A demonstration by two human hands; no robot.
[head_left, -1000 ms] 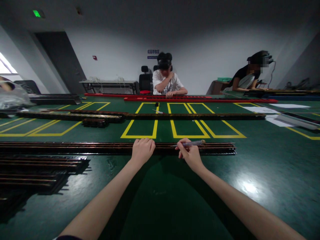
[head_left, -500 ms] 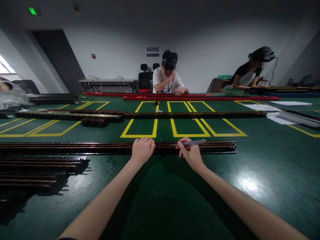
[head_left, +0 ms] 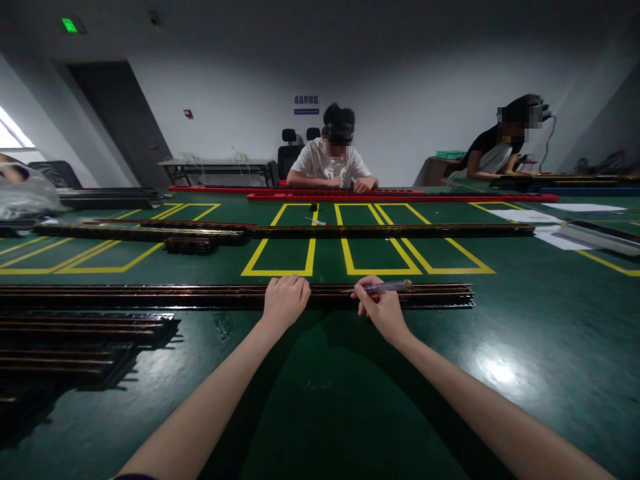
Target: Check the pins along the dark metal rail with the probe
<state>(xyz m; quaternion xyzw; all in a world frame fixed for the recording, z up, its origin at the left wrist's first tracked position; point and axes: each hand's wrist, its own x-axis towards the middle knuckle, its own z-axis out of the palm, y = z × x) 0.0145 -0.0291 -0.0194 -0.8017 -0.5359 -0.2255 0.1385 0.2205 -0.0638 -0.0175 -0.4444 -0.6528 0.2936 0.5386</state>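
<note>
A long black rail with copper-coloured lines (head_left: 175,296) lies across the green table in front of me. My left hand (head_left: 284,303) is curled over it, fingers closed around its far edge. To the right, my right hand (head_left: 384,312) grips a screwdriver with a clear handle (head_left: 393,286). The handle points right and the thin shaft points left, just above the rail. Whether the tip touches the rail, I cannot tell. My fingers cover part of the screwdriver and of the rail.
Shorter black rails (head_left: 90,330) are stacked at the near left. Beyond the yellow tape lines (head_left: 277,272) another long dark rail (head_left: 400,231) crosses the table. Red rails (head_left: 460,198) lie before a seated person (head_left: 330,163). Papers (head_left: 563,238) rest at right; another person leans there.
My hands, the screwdriver and the rail stay in place. The person opposite has lowered a raised arm onto the table.
</note>
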